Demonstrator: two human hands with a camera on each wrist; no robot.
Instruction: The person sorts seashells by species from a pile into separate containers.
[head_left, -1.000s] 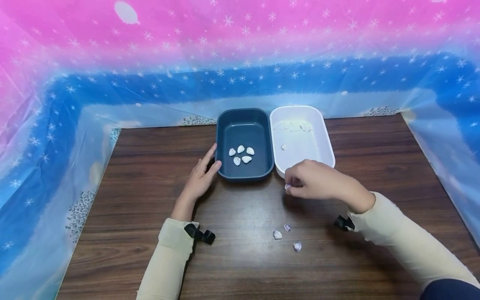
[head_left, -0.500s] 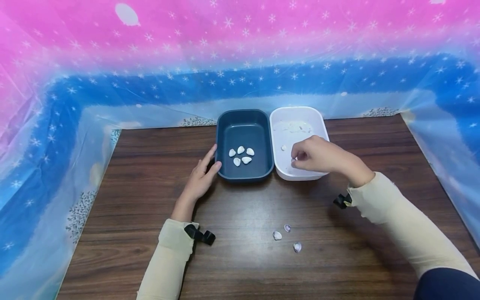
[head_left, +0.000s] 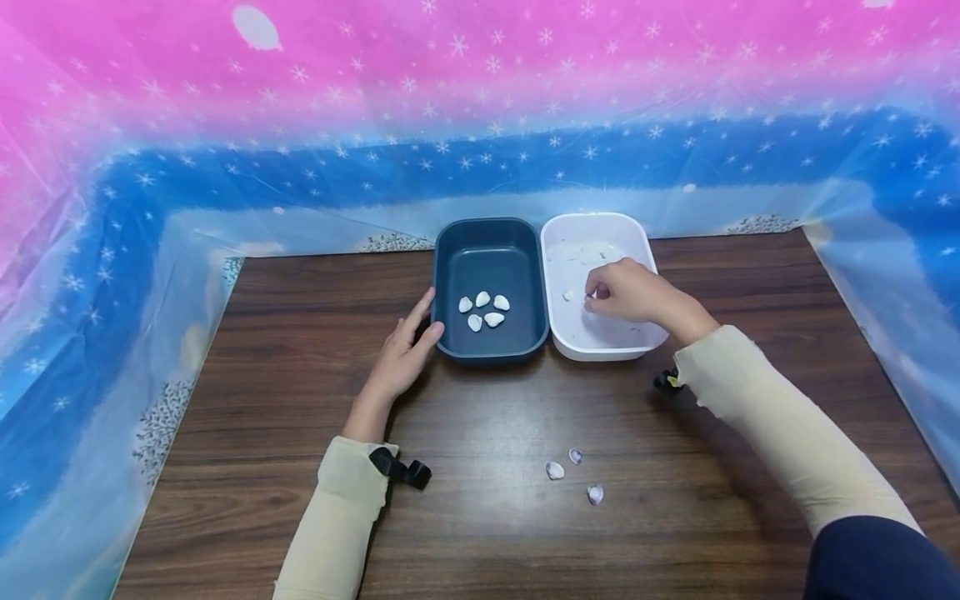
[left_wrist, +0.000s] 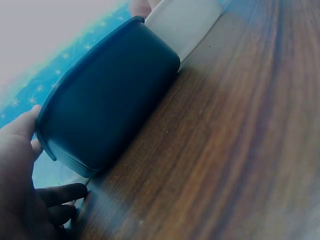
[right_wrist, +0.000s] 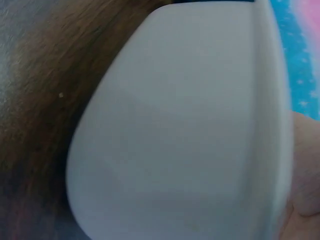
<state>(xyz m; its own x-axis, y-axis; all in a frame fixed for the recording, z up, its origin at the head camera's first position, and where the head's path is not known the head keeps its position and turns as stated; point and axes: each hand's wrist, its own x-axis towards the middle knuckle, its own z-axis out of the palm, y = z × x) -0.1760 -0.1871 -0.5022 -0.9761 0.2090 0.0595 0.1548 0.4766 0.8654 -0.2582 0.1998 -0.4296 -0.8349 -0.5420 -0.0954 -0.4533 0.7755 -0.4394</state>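
Observation:
My left hand [head_left: 401, 354] lies beside the dark blue-grey tub [head_left: 491, 357], fingers extended, thumb and fingertips at its left wall. In the left wrist view the thumb reaches the rim of that tub [left_wrist: 105, 95]. Several white seashells sit grouped on its floor, among them one shell [head_left: 494, 319]. My right hand [head_left: 626, 290] is over the white tub [head_left: 600, 354], pinching a small purplish seashell mostly hidden by the fingertips. A small pale shell [head_left: 567, 296] lies in the white tub, left of those fingertips. The right wrist view shows mainly the tub's outer wall [right_wrist: 175, 120].
Three purple-and-white seashells, one of them a shell [head_left: 554, 471], lie on the dark wooden table [head_left: 465, 517] in front of the tubs. The tubs stand side by side near the back edge. A pink and blue snowflake cloth [head_left: 360, 167] hangs behind and at the sides.
My right hand has carried the purplish shell from the near edge of the white tub forward, over its inside. The left hand and the shells on the table stay where they were.

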